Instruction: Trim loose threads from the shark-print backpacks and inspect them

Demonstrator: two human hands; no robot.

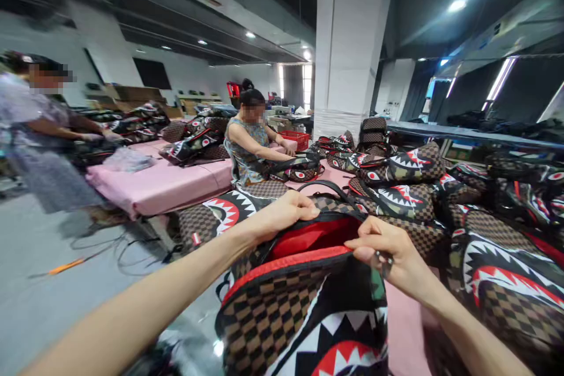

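Observation:
A brown checkered backpack (273, 311) with a shark-mouth print stands in front of me, its top unzipped and the red lining (308, 238) showing. At the far edge of the opening, my left hand (291, 211) is closed on the dark rim. My right hand (390, 247) pinches the red-trimmed near edge at the opening's right end. A small dark, shiny piece (383, 258) shows by the right hand's curled fingers, too blurred to name. Between the two hands the mouth of the bag gapes; its bottom is out of view.
Similar backpacks (400, 200) are piled on the pink-covered table (405, 329) to the right. One co-worker (251, 135) sits ahead handling a bag; another (44, 129) stands at the left. Cables and an orange-handled tool (66, 267) lie on the floor. A white pillar (348, 35) rises behind.

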